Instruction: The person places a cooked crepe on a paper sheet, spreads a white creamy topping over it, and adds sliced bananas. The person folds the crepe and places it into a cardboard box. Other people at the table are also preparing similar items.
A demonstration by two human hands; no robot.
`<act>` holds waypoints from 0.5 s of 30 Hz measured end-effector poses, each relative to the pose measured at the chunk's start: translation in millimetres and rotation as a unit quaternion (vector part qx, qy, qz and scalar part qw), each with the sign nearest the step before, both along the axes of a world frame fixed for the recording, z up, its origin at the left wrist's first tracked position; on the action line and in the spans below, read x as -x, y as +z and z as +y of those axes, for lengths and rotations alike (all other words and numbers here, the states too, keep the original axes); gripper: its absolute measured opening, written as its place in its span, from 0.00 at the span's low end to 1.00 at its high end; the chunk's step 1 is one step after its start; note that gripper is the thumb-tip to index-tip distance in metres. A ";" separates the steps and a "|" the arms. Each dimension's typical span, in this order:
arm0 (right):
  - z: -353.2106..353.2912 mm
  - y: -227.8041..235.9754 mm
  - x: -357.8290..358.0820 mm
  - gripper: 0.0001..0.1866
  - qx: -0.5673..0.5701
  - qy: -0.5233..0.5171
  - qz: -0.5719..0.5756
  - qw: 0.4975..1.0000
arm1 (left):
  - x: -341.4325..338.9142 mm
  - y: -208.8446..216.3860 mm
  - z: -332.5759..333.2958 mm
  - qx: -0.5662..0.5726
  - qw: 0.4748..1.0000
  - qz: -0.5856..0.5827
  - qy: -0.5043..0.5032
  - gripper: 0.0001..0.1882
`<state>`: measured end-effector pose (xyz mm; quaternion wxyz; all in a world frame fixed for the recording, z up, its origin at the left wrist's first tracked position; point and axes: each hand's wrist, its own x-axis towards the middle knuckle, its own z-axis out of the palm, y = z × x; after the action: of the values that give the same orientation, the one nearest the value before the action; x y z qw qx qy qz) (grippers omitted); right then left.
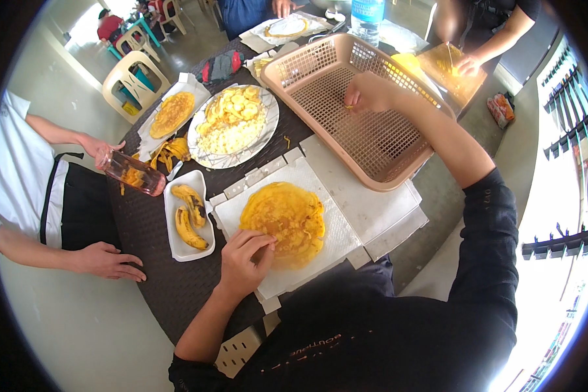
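Pancake [284, 219]: on white sheet [336, 236], near centre
Left hand [245, 260]: curled at pancake's left edge, grip unclear
Right hand [367, 95]: over basket [389, 183], pinching yellow scrap [349, 106]
Bananas [188, 225]: in white tray [188, 255], left
Plate [272, 121]: far left, heaped

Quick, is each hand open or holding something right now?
Left hand: fingers bent at the pancake; grip unclear.
Right hand: closed, holding a yellow bit.

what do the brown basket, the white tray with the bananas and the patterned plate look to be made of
The brown basket: likely moulded plastic, slight sheen, judging by its regular grid of holes. The white tray: probably matte foam, going by its dull, rounded walls. The patterned plate: smooth-looking, perhaps ceramic or melamine; its line-patterned rim fits either.
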<state>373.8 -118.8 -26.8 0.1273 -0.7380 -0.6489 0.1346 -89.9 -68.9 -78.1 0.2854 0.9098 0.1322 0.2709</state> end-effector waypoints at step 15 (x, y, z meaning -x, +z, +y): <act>4.4 5.2 4.7 0.09 0.072 -0.050 0.002 0.996 | -0.4 3.5 -0.9 0.005 1.000 0.002 0.003 0.06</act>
<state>369.1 -114.4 -21.6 0.0821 -0.7766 -0.5994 0.1760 -89.5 -69.8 -74.6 0.2891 0.9084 0.1372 0.2691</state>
